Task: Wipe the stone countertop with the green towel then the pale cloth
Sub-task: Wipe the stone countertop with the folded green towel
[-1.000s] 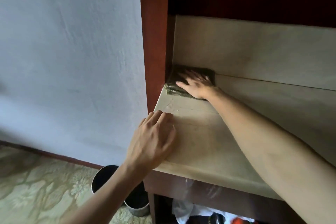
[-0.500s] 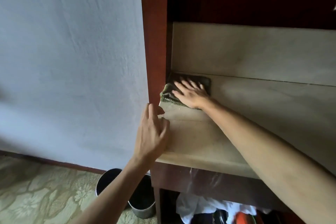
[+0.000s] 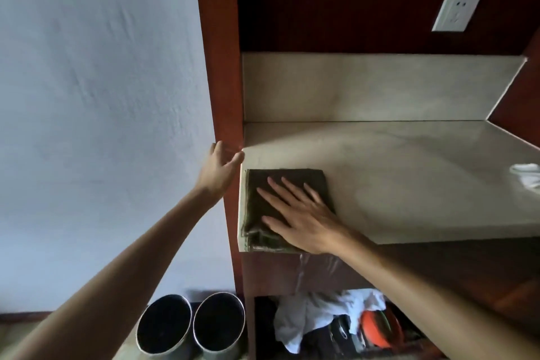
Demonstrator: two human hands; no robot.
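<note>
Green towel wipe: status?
Right hand flat on folded green towel, front-left corner of stone countertop. Left hand open at cabinet post. Path clear.

Two hands are in view: the left hand (image 3: pixel 220 168) by the countertop's (image 3: pixel 409 178) left edge, and the right hand (image 3: pixel 304 213) flat on one folded green towel (image 3: pixel 292 181) at its front left corner. One white object (image 3: pixel 526 174), cut off by the frame, lies at the right edge. One wall socket (image 3: pixel 456 11) is above. Two round metal bins (image 3: pixel 163 324) (image 3: pixel 219 321) stand side by side on the floor.

Wall socket (image 3: pixel 456 11), 2 metal bins (image 3: pixel 190 326).
</note>
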